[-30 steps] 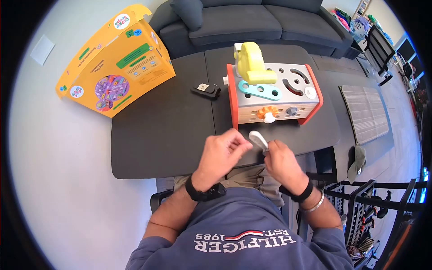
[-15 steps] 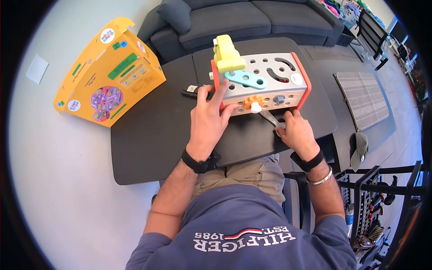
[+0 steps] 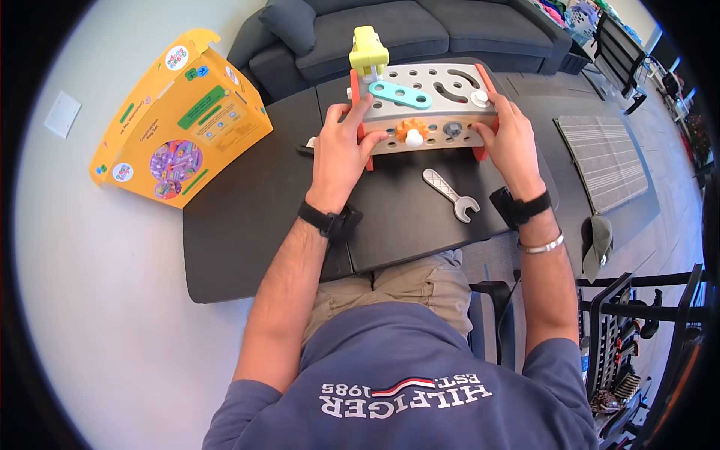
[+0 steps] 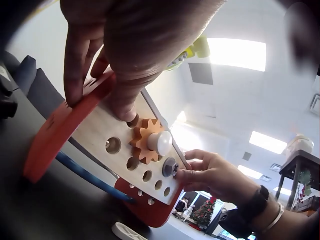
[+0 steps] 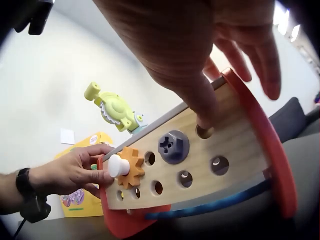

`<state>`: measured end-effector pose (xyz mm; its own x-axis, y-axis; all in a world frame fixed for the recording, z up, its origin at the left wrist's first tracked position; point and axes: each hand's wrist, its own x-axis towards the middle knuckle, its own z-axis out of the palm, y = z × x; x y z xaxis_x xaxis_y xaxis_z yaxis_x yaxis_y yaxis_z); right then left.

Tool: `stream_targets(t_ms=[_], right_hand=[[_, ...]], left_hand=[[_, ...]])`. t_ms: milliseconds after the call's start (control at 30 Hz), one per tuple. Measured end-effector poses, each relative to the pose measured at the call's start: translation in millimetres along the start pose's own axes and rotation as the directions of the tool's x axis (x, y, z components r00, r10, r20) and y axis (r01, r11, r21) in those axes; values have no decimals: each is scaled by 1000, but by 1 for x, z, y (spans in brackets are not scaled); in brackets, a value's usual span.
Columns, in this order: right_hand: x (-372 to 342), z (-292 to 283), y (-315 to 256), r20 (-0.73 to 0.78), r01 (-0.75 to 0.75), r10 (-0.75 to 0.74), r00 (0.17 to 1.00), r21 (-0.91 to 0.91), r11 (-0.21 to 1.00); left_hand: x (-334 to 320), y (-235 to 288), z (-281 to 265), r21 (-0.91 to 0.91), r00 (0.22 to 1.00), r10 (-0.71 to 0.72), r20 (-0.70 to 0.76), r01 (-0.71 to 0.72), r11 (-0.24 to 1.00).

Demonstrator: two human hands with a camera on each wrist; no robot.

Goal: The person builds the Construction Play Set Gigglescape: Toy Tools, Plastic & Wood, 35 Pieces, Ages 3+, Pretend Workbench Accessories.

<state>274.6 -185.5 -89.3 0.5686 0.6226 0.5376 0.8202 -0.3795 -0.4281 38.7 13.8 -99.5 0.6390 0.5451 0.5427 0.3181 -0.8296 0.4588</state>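
Note:
A toy workbench [image 3: 442, 111] with a grey top and red ends is gripped at both sides. My left hand [image 3: 337, 161] holds its left end, thumb on the wooden front panel and fingers over the red side. At the right end, my right hand [image 3: 516, 148] grips the same way, its thumb at a front hole. On the front sit an orange gear [image 4: 144, 141] with a white knob [image 4: 161, 143] and a grey bolt [image 5: 173, 147]. The top carries a teal strip [image 3: 400, 95] and a yellow-green piece [image 5: 116, 108]. Nearer me, a grey toy wrench [image 3: 450, 195] lies on the table.
The black table [image 3: 262, 247] bears a yellow box [image 3: 214, 142] at its left. A small dark object [image 3: 305, 149] is partly hidden behind my left hand. Behind the table stands a grey sofa [image 3: 375, 30]; a striped mat [image 3: 604, 156] and a cap [image 3: 597, 247] lie to the right.
My right hand has let go of the wrench, which now lies on the table, and has taken the workbench's right end. The workbench has shifted away from me, with my left hand at its left end.

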Motion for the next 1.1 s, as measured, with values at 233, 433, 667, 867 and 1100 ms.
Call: stream_targets(t_ms=[233,433,667,867,1100], right_hand=[[34,15,9,7,52,-52,999,62,997],[45,23,14,30,67,-69,997,70,995],[21,0,-6,68,76,-84,994,109,991],[-22,-16,-28,111,52,-75,991,201,978],[-59,-22,-71,135,152,-182,974,206,967]], left_hand=[[8,-14,7,-85,998,-56,-8,55,995],[14,-22,9,-53,1000,-13,-17,12,999],[-15,-16,-14,-173,999,-54,7,54,984],[-61,-7,-46,-244,992,-115,52,125,962],[-102,-12,-92,-227,960,-254,115,275,934]])
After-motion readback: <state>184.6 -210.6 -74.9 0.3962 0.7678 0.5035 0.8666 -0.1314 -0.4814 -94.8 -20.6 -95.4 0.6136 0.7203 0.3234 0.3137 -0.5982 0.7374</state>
